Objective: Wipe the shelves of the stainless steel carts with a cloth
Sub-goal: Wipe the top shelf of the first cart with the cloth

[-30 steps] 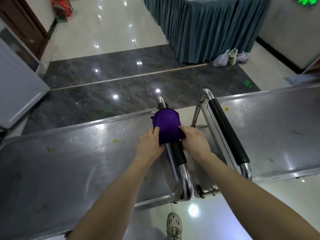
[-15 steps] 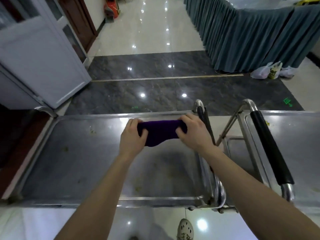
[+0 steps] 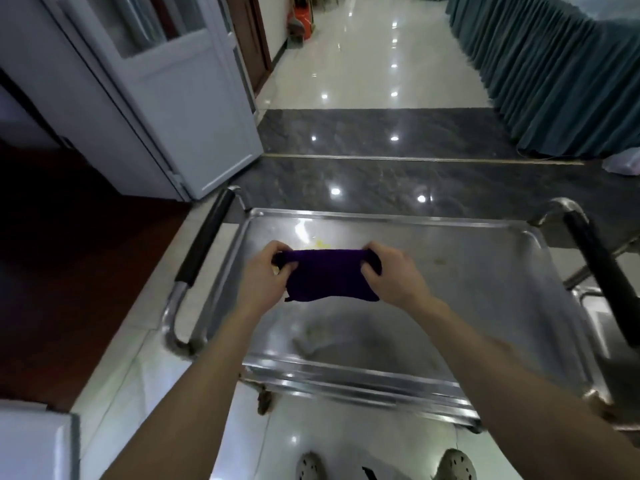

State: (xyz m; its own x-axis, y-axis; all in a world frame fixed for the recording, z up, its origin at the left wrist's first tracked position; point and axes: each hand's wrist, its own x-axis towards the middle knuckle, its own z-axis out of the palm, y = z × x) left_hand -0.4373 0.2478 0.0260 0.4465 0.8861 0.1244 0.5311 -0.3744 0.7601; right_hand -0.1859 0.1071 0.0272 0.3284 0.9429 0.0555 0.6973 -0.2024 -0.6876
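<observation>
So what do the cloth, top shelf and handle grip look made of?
Cloth: soft purple fabric, probably microfibre; it bunches and sags. Top shelf: polished stainless steel, showing bright reflections. Handle grip: matt black sleeve, likely rubber or foam, over a shiny tube.

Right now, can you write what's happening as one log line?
left hand: grips purple cloth | right hand: grips cloth | cloth: stretched over cart's top shelf | shelf: yellow scraps beyond cloth
</observation>
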